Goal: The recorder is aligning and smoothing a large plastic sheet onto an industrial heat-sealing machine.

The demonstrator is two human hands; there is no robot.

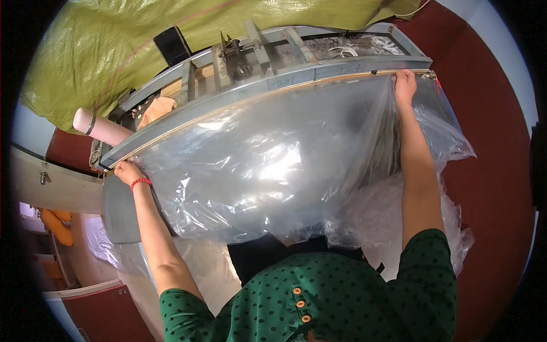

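Observation:
A wide sheet of clear plastic film [250,159] hangs from the long grey metal bar [239,94] of a frame and drapes toward my body. At the bar's left end my left hand [127,171], with a red bead bracelet on the wrist, is closed on the film's upper edge. My right hand [404,85] grips the same edge near the bar's right end, and the film gathers in folds below it. A thin light strip [216,117] runs along the bar between my hands. My fingertips are partly hidden.
Behind the bar, the frame holds metal crosspieces and a dark clamp-like mechanism [235,57]. A pink roll [99,126], an orange cloth [158,109] and a black phone-like slab [172,45] lie around it. Yellow-green woven sheeting [114,51] covers the back. More loose film [450,222] hangs at right.

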